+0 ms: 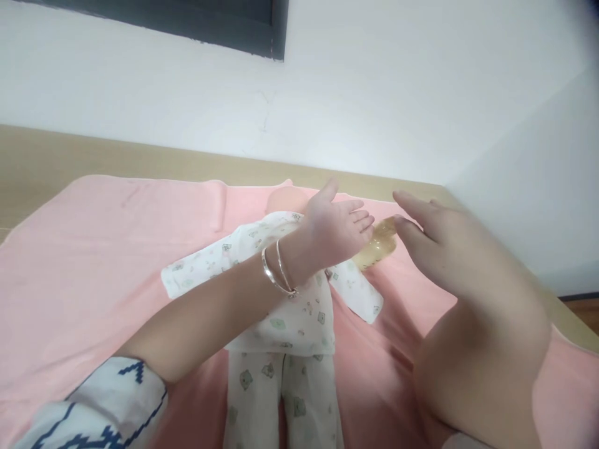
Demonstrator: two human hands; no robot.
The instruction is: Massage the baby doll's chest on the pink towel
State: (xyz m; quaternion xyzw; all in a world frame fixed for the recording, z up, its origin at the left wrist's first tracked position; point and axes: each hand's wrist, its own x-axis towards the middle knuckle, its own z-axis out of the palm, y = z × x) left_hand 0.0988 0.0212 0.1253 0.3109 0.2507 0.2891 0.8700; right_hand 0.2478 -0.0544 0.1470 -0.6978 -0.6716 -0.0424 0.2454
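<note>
Patterned top is lying on the pink blanket, already spread above matching trousers; what's left isn't showing. Your left hand is hovering over it, fingers spread; your right hand, apart and unclenched, is hovering beside the yellowish bottle, contact unclear.

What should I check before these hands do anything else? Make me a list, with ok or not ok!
1. Left hand open: ok, fingers reach out, nothing seen in it.
2. Left wrist bare: not ok, silver bands go around it.
3. Right hand off the yellow bottle: cannot tell, they meet in view, but touching isn't clear.
4. Shirt sleeves spread: ok, one to each side.
5. Pants all in view: not ok, the picture cuts off the legs.
6. Pink cloth smooth: not ok, it has creases.
</note>
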